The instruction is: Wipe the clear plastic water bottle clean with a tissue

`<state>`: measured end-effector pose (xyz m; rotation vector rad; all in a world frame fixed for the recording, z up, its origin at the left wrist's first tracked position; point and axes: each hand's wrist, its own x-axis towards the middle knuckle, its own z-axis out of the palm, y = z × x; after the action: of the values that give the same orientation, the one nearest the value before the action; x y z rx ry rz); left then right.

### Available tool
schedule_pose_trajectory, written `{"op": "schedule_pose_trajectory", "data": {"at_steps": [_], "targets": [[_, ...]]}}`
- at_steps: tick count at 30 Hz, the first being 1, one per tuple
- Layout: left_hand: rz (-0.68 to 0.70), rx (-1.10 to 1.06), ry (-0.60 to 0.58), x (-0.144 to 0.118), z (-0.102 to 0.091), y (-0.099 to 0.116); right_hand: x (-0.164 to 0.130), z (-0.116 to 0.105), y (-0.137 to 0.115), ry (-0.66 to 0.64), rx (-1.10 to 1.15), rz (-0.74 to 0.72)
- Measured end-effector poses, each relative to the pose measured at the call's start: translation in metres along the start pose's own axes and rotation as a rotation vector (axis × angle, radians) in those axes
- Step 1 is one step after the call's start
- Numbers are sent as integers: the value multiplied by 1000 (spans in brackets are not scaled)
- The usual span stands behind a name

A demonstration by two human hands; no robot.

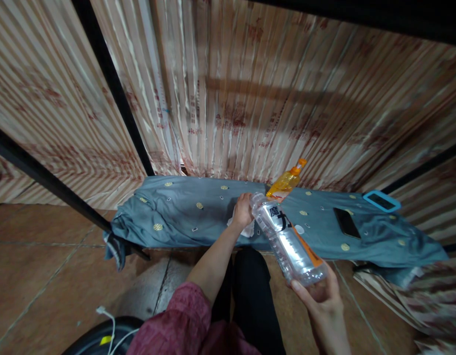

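Note:
A clear, empty-looking plastic bottle (283,241) with a silver and orange label is tilted above the bench, its mouth pointing up and left. My right hand (322,301) grips it at the base, thumb on the near side. Close against the bottle's mouth is my left hand (243,211), fingers curled; what they hold, if anything, is hidden. Below that hand shows a crumpled white cloth or tissue (249,230), and I cannot tell whether it is held or lying. A small white disc (299,229) lies right of the bottle.
A patterned grey-blue cloth (183,212) covers the low bench. On it are an orange spray bottle (285,183), a dark phone (346,223) and a blue-framed object (382,201). Black metal posts (115,84) and striped curtains surround it. A white cable (113,325) lies over a black round object at lower left.

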<state>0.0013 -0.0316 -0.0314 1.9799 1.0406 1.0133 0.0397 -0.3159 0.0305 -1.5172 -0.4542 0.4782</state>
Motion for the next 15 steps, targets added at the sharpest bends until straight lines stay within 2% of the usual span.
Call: {"op": "schedule_pose_trajectory", "data": {"at_steps": [4, 9, 15], "targets": [[15, 25, 1, 0, 1, -1, -1, 2, -4, 23, -18, -4], [8, 18, 10, 1, 1, -1, 5, -4, 1, -25, -32, 16], [13, 29, -3, -1, 1, -1, -2, 1, -1, -9, -9, -26]]}}
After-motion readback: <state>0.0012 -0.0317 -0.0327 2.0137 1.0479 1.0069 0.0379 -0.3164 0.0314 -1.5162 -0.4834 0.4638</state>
